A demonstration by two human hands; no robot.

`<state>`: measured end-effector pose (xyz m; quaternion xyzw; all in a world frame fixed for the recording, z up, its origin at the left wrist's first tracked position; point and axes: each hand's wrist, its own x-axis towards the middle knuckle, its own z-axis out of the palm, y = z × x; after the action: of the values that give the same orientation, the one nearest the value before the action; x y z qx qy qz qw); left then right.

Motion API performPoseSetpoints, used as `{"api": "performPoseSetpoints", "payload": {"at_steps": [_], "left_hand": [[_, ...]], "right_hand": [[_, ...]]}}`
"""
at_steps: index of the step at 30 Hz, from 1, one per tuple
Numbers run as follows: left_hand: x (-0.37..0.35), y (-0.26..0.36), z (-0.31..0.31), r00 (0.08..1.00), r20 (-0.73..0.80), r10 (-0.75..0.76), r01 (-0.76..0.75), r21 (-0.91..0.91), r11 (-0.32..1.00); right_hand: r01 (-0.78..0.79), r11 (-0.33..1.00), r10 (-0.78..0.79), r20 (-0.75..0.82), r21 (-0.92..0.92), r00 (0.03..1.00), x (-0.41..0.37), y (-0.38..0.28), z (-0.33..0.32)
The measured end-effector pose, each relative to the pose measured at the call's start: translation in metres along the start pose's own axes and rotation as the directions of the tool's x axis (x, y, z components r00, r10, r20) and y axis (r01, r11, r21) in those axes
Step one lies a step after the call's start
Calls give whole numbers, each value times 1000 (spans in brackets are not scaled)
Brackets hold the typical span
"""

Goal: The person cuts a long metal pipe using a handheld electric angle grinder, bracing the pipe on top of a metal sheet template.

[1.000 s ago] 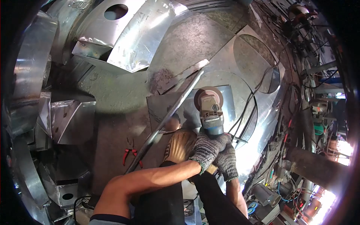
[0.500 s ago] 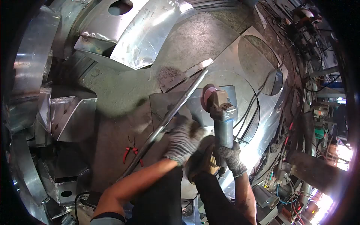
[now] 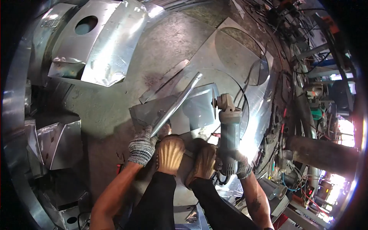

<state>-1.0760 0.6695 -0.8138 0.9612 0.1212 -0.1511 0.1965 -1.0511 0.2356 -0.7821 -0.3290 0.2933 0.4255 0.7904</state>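
My left hand (image 3: 141,148), in a striped knit glove, is closed around the lower end of a shiny metal tube (image 3: 178,102). The tube slants up and to the right across a bent sheet-metal piece (image 3: 147,112). My gloved right hand (image 3: 242,165) grips the rear of an angle grinder (image 3: 230,132), held upright in the view with its head uppermost. Its disc (image 3: 214,100) appears almost edge-on, beside the right edge of the sheet-metal piece. My two shoes (image 3: 171,155) are planted between the hands, just below that piece.
A large flat sheet with round cut-outs (image 3: 199,57) lies on the floor ahead. Near it is a narrow metal strip (image 3: 165,81). Folded metal housings (image 3: 111,50) stand at the upper left and left (image 3: 63,145). Cables and a thick pipe (image 3: 322,153) crowd the right side.
My left hand has shifted left, from over the sheet-metal piece to the tube's lower end. The grinder has turned, so its disc now shows edge-on. The whole view has shifted too.
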Motion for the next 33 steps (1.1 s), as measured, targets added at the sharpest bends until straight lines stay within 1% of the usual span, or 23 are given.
{"api": "performPoseSetpoints", "payload": {"at_steps": [1,2,4,5,6,8,9,11,12,14,15,16,17,18,19,23,24,26,27,28,29,30,33], "left_hand": [[6,2,1,999,-8,48,-48,-11,999],[11,4,2,995,-17,97,-97,-21,995],[29,11,-2,986,66,154,-154,-3,988],[39,14,-3,980,110,168,-169,-4,986],[49,17,-5,971,153,182,-184,-6,983],[62,24,-8,946,211,247,-263,49,964],[65,32,-14,948,244,203,-235,108,966],[68,36,-13,949,212,234,-265,137,954],[71,38,-13,948,172,268,-297,176,938],[74,38,-7,950,198,240,-270,144,952],[75,33,1,954,135,267,-284,127,950],[74,30,8,954,74,291,-298,111,948],[72,29,12,952,42,303,-306,125,944],[69,29,12,950,46,308,-311,127,942],[66,30,12,955,33,294,-295,147,944],[64,26,16,936,-58,349,-331,202,922],[61,20,11,934,-102,342,-311,233,921],[49,-5,3,943,-101,317,-274,304,912],[36,-21,1,985,8,174,-171,243,955],[24,-40,-1,993,117,27,-50,196,979],[19,-52,-3,985,128,118,-152,299,942],[15,-59,-1,986,131,106,-142,310,940],[9,-63,8,985,67,157,-169,246,954]], "right_hand": [[-50,991,45,38,125,998,-7,-2,9],[-14,994,-3,143,112,990,-9,-7,22],[23,994,-48,239,105,970,-20,-24,43],[48,998,-44,116,-27,992,-23,-35,54],[5,1000,-2,107,-28,994,-25,-43,60],[-70,997,67,127,20,990,-27,-53,60],[-100,994,94,138,37,986,-26,-57,52],[-154,984,135,194,88,972,-27,-59,30],[-110,981,114,16,-162,993,-30,-60,25],[-87,975,88,-3,-204,996,-23,-52,18],[-76,971,75,-13,-225,997,-20,-48,15],[-79,989,81,17,-122,997,-18,-39,6],[-86,995,82,74,57,994,-17,-28,-5],[-105,968,75,136,228,988,-15,-19,-13],[-130,938,76,175,323,982,-12,-8,-21],[-187,960,189,13,206,982,-17,23,-29],[-196,959,193,35,203,981,-14,29,-33],[-213,957,201,80,195,976,-10,40,-41],[-238,923,191,177,302,966,-15,35,-23],[-266,903,199,218,339,955,-14,31,-16],[-278,896,204,235,348,951,-13,29,-11],[-291,887,204,260,360,944,-13,28,-5],[-319,879,194,344,355,918,-10,22,6]]}}
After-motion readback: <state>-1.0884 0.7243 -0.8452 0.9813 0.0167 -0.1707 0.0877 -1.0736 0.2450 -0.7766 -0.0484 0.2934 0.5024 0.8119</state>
